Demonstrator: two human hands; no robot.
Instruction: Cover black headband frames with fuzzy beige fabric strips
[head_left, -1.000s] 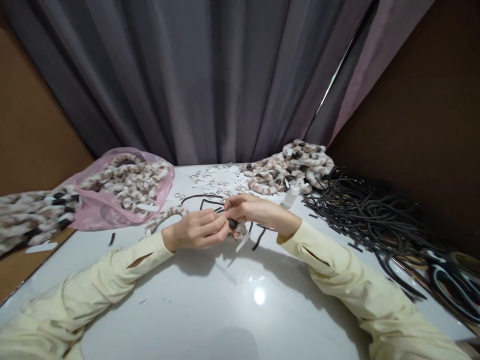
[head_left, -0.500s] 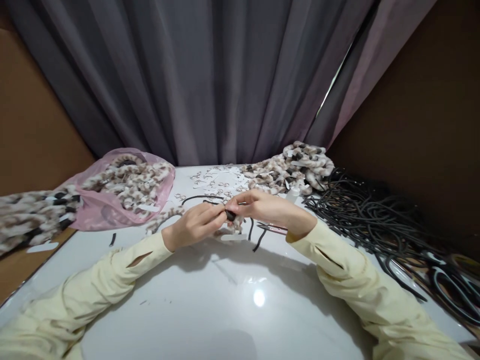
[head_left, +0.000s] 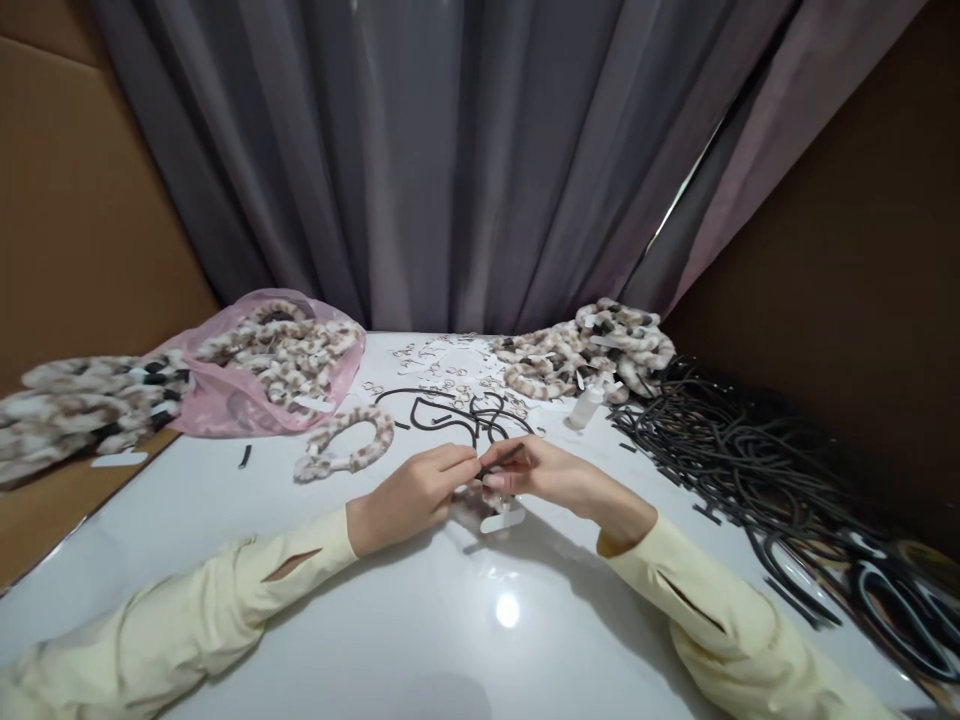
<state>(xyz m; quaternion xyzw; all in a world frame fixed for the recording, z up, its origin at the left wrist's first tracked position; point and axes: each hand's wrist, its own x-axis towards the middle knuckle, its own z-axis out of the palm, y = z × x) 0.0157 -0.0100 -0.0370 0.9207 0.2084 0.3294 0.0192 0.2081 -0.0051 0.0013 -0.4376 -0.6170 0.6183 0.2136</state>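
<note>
My left hand (head_left: 420, 492) is closed, its fingertips pinching at a small furry spotted piece (head_left: 491, 502) that is mostly hidden beneath both hands. A white tag (head_left: 503, 520) hangs from that piece. My right hand (head_left: 555, 478) pinches a thin black cord (head_left: 501, 460) between thumb and fingers, its end close against the left fingertips. Whether the cord enters the furry piece cannot be made out. Left of the hands lies a furry spotted ring (head_left: 373, 443). Just beyond them are loose curved black cords (head_left: 442, 412).
Furry rings fill a pink plastic bag (head_left: 196, 405) at the left, with more beside it (head_left: 82, 405). Another furry heap (head_left: 622, 345) is at the back right, near a small bottle (head_left: 585, 408). Metal clasps (head_left: 442, 370) lie scattered; a black cord pile (head_left: 742, 450) covers the right.
Both hands have come lower and nearer to me. A black cord now shows in the right fingers, and the dark end seen between the hands is covered. The view has shifted slightly.
</note>
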